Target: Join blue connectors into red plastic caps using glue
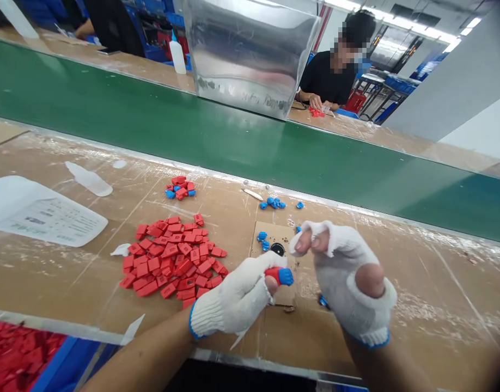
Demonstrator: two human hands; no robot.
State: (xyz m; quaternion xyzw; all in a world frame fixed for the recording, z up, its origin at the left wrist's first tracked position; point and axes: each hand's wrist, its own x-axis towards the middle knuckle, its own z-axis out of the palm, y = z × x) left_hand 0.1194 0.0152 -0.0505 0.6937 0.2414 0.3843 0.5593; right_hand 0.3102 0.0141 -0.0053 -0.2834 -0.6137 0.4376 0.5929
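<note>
Gripped in my left hand, which wears a white fingerless glove, is a small red plastic piece with a blue fist-shaped end. My right hand, gloved the same way, hovers just to the right with fingers bent and thumb apart; nothing shows in it. Below them lies a cardboard sheet with a round black dish and a few blue pieces. Another blue piece is partly hidden by my right hand. Left of my left hand spreads a large heap of red pieces.
Behind the bench runs a green conveyor belt, with a large metal box on it. Farther back a person handles red pieces. A white plastic bottle lies left; a blue bin of red pieces stands lower left.
</note>
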